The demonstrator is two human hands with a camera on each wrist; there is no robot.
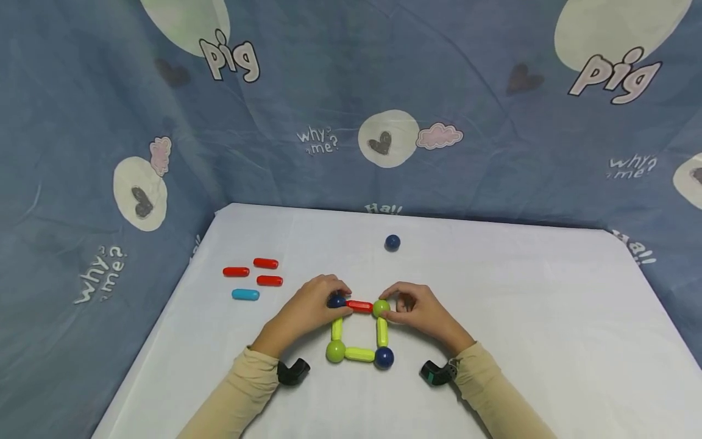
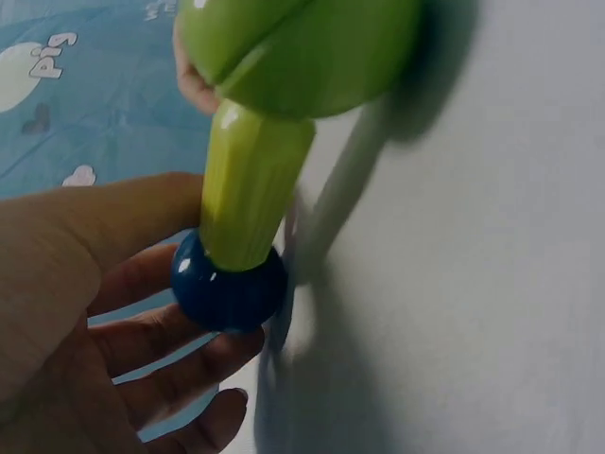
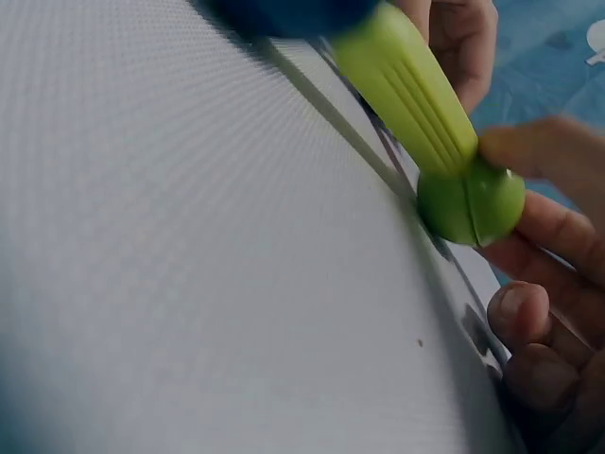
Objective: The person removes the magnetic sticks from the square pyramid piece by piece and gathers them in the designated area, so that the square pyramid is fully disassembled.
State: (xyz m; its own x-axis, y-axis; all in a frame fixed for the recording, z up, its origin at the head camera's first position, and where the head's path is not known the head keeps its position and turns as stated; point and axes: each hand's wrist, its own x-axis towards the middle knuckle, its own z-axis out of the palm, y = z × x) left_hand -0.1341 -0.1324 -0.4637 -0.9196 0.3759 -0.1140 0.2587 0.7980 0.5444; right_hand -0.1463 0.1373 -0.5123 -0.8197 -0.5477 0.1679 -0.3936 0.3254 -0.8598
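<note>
A square of balls and rods lies on the white table. Its far side is a red rod; the other sides are yellow-green rods. My left hand grips the blue ball at the far left corner between thumb and fingers. At the far right corner my right hand pinches the green ball. Nearer to me are a green ball on the left and a blue ball on the right, both untouched.
Several loose rods lie to the left: red ones and a blue one. A single blue ball sits beyond the square, towards the back of the white table. A printed blue cloth hangs behind.
</note>
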